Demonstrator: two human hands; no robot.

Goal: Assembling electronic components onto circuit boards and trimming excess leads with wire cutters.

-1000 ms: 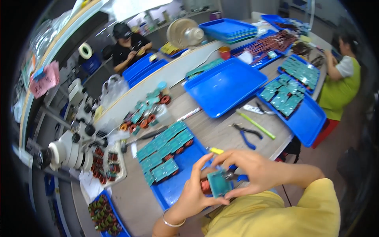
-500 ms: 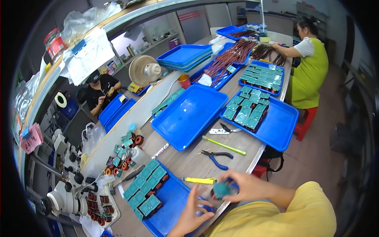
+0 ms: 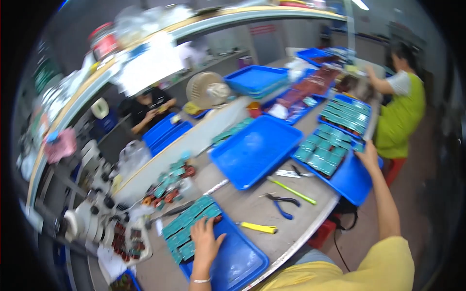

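Observation:
My right hand (image 3: pixel 370 158) is stretched out to the blue tray (image 3: pixel 357 186) at the right, its fingers closed on a small green circuit-board module (image 3: pixel 358 146) at the edge of the boards there. Rows of similar green boards (image 3: pixel 320 150) fill the left part of that tray. My left hand (image 3: pixel 206 239) lies over the near blue tray (image 3: pixel 245 259), thumb apart and fingers spread on the green boards (image 3: pixel 187 223). Whether those fingers grip a board cannot be made out. The picture is blurred by motion.
Between the trays lie blue-handled pliers (image 3: pixel 281 206), a yellow cutter knife (image 3: pixel 257 227) and a green stick-like tool (image 3: pixel 291 190). Behind them is a big blue tray (image 3: pixel 257 150). White microscopes (image 3: pixel 85 220) stand at left. A co-worker in a green apron (image 3: pixel 403 116) sits at far right.
My right hand has gone from the table's front edge, with the green module, out to the right tray. My left hand has moved left onto the near boards. The whole view has shifted.

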